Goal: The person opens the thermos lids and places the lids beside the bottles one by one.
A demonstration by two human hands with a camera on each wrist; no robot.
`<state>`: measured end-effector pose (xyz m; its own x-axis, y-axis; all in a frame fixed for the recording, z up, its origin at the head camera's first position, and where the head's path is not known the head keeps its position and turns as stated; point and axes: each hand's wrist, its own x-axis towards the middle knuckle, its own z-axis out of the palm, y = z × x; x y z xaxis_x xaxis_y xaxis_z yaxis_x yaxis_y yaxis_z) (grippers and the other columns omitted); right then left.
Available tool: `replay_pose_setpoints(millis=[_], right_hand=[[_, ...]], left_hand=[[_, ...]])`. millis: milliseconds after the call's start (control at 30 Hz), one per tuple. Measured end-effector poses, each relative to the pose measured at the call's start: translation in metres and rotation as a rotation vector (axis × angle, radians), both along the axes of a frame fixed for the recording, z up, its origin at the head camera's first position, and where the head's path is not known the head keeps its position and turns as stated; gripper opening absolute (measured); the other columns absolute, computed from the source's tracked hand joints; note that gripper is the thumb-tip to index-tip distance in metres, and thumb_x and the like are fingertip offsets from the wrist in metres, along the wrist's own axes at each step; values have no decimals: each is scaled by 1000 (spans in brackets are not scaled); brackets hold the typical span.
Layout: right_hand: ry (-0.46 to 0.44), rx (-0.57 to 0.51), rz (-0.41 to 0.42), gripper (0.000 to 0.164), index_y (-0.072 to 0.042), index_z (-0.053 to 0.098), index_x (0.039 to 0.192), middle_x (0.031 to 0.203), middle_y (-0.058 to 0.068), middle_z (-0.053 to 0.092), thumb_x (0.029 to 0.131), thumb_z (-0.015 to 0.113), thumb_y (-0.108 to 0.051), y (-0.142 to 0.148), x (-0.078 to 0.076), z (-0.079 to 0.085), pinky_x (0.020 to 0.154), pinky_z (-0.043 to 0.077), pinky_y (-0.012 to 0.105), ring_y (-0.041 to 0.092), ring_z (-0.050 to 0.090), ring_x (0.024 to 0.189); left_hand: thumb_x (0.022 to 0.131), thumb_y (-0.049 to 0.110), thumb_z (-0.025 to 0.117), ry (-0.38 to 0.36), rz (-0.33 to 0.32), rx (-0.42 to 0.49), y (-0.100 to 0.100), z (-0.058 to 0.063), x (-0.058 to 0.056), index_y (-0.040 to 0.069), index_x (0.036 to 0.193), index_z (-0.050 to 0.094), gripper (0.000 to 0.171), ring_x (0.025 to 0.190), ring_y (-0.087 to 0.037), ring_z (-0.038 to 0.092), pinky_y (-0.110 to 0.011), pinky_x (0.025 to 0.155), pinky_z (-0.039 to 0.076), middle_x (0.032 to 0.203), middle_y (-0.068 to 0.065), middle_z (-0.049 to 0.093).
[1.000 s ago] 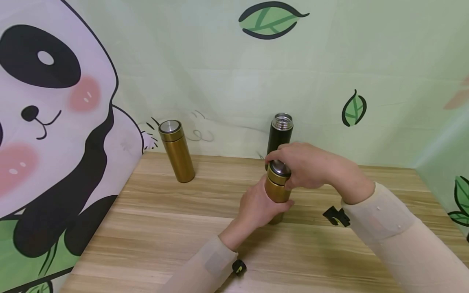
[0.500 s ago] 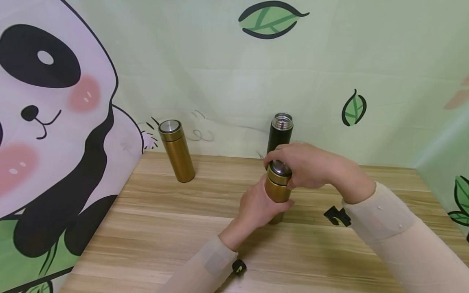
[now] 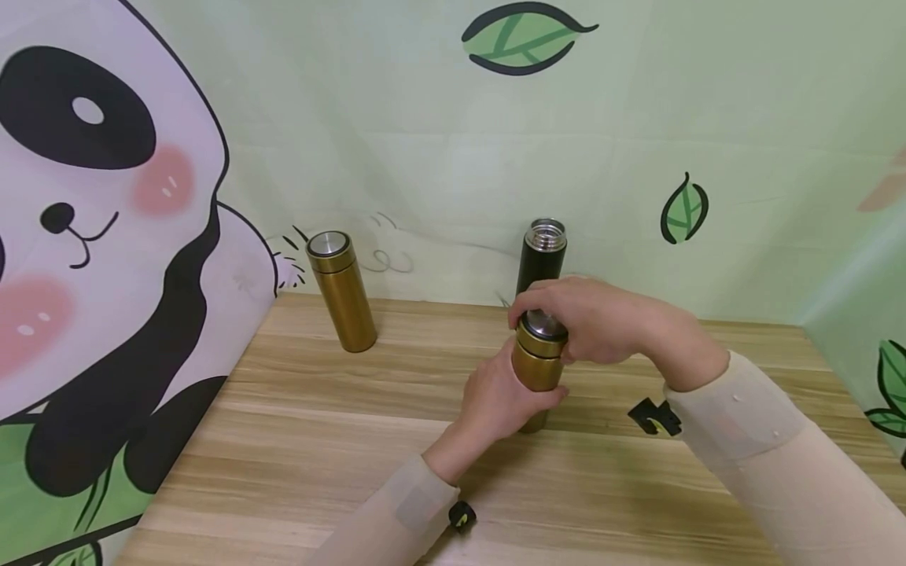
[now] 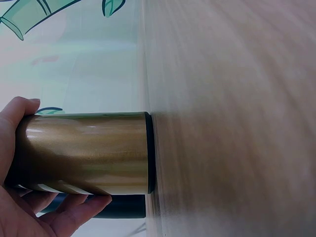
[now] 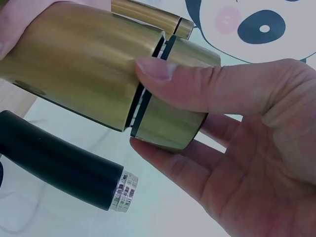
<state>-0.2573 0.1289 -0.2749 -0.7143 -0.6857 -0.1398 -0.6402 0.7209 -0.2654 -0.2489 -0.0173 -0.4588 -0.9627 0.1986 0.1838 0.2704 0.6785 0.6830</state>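
Observation:
A gold thermos bottle (image 3: 535,371) stands upright on the wooden table. Around its body my left hand (image 3: 497,395) is wrapped; the left wrist view shows the thumb on one side and fingers on the other, with the base on the table. My right hand (image 3: 598,318) grips the lid (image 5: 173,118) from above, thumb and fingers on opposite sides. In the right wrist view a narrow gap shows between lid and body. Just behind stands a black thermos bottle (image 3: 541,270) without a lid, its steel threaded neck bare; its lower part is hidden by my right hand.
A second gold thermos bottle (image 3: 344,303), lid on, stands farther left near the back of the table (image 3: 283,440). Behind the table hangs a pale green backdrop (image 3: 396,149) with a printed panda and leaves.
My right hand has shifted very slightly with the lid, and the lid sits a little higher and more to the right. The left hand and the other bottles have stayed put.

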Motion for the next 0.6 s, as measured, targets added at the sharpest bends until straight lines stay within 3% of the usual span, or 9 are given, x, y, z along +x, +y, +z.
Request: replay_pose_setpoints(millis=[467, 600], right_hand=[[11, -30, 46, 73, -24, 67, 119, 122, -6, 67, 67, 69, 27, 2, -1, -2, 100, 50, 53, 23, 65, 109], [6, -41, 56, 77, -25, 67, 123, 129, -5, 66, 68, 64, 28, 3, 0, -4, 103, 50, 54, 25, 65, 117]], left_hand=[[78, 58, 82, 7, -14, 14, -1, 0, 0, 24, 132, 53, 70, 82, -14, 66, -32, 67, 48, 101, 6, 71], [78, 58, 82, 6, -8, 10, -1, 0, 0, 22, 131, 53, 70, 83, -15, 66, -33, 67, 49, 101, 5, 71]])
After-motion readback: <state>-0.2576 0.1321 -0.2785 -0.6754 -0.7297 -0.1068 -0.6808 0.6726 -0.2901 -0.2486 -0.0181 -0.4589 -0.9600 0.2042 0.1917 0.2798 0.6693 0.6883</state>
